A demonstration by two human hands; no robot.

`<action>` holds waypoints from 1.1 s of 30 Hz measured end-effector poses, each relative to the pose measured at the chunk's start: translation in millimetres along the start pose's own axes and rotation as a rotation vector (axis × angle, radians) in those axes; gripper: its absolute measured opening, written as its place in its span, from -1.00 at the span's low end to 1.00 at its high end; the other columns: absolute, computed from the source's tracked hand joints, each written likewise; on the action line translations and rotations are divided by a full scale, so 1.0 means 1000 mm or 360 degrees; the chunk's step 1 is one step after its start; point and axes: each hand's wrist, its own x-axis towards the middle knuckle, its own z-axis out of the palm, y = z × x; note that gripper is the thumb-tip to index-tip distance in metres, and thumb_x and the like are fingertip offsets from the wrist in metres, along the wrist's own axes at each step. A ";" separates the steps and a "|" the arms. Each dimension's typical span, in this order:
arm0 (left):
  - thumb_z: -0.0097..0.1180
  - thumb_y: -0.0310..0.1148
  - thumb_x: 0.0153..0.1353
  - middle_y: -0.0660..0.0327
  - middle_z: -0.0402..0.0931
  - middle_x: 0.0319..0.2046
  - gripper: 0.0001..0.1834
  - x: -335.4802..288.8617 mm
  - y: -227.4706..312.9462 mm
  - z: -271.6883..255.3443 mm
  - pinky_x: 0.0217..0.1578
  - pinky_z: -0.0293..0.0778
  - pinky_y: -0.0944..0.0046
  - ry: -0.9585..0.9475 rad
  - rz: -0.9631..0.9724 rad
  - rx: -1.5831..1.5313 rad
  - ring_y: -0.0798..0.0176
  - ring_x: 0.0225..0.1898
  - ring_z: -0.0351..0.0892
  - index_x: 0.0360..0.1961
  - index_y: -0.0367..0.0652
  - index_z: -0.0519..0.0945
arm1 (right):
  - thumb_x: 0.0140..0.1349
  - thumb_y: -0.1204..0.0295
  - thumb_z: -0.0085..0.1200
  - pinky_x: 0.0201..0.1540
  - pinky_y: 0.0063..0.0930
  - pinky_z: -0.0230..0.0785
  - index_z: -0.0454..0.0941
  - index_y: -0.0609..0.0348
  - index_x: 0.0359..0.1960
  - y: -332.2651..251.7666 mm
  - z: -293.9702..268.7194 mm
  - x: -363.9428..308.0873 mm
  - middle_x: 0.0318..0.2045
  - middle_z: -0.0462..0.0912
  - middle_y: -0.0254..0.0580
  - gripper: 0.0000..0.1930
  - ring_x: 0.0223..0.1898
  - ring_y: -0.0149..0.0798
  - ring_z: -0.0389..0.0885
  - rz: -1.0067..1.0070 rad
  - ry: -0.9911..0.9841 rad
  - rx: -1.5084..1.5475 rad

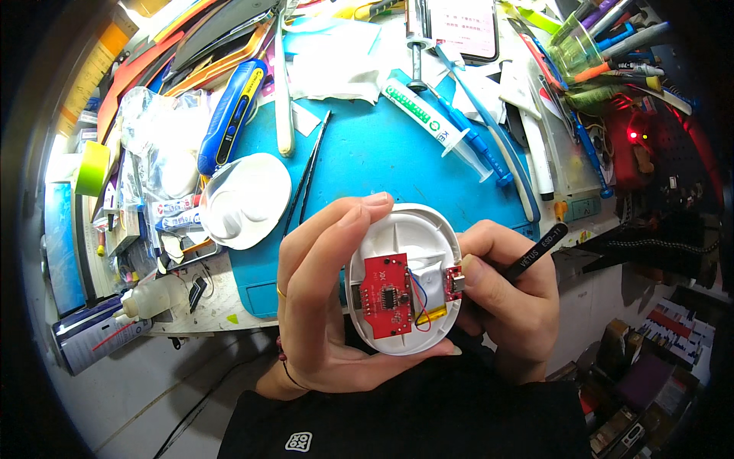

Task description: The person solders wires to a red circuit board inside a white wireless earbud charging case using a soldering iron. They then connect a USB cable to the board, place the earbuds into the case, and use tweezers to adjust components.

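Note:
My left hand (pixel 317 306) wraps round an oval white plastic housing (pixel 401 218), its open side turned up. Inside it lie a red circuit board (pixel 388 297), a silver battery pouch (pixel 432 284) and thin red and blue wires (pixel 417 287). At the housing's right rim sits a small red connector board (pixel 454 283) with a metal port. My right hand (pixel 514 298) is closed on black tweezers (pixel 537 251), whose handle end sticks out past the fingers; their tips are hidden. The right thumb presses at the small board.
A blue mat (pixel 344 153) covers the bench. On it lie a second pair of black tweezers (pixel 310 172), a white oval shell (pixel 256 195), a blue cutter (pixel 233 115) and a syringe (pixel 432 122). A spray can (pixel 99 336) lies at the left edge; tools crowd the back right.

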 end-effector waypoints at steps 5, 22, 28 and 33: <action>0.78 0.00 -0.25 -0.17 0.28 0.34 0.43 0.001 -0.001 0.000 0.02 0.70 0.09 -0.0006 0.0061 0.0031 -0.02 0.06 0.68 0.47 -0.44 0.08 | 0.60 0.35 0.04 -0.51 -0.64 0.19 0.59 0.30 -0.04 0.001 0.000 0.000 -0.44 0.58 -0.35 -0.77 -0.52 -0.59 0.40 -0.0007 -0.0008 -0.0003; 0.76 0.11 -0.27 -0.12 0.29 0.33 0.41 0.003 0.002 -0.001 0.02 0.72 0.12 0.0006 0.0107 0.0245 0.01 0.11 0.65 0.45 -0.44 0.19 | 0.61 0.39 0.02 -0.49 -0.63 0.20 0.58 0.32 -0.03 0.000 0.000 -0.001 -0.42 0.57 -0.36 -0.79 -0.51 -0.59 0.40 0.0000 -0.0002 0.0044; 0.76 0.16 -0.31 -0.11 0.31 0.30 0.42 0.005 0.000 0.000 0.02 0.73 0.12 0.0040 0.0164 0.0232 0.01 0.13 0.62 0.44 -0.46 0.23 | 0.61 0.40 0.02 -0.49 -0.63 0.20 0.58 0.33 -0.01 0.000 0.000 0.000 -0.41 0.57 -0.35 -0.79 -0.51 -0.59 0.40 -0.0003 -0.0017 0.0062; 0.76 0.17 -0.31 -0.12 0.31 0.29 0.42 0.005 -0.001 0.001 0.02 0.73 0.12 0.0056 0.0200 0.0228 0.02 0.14 0.59 0.44 -0.45 0.23 | 0.61 0.40 0.02 -0.50 -0.63 0.20 0.58 0.34 -0.01 0.000 0.000 0.000 -0.41 0.57 -0.35 -0.79 -0.51 -0.59 0.40 0.0011 -0.0001 0.0015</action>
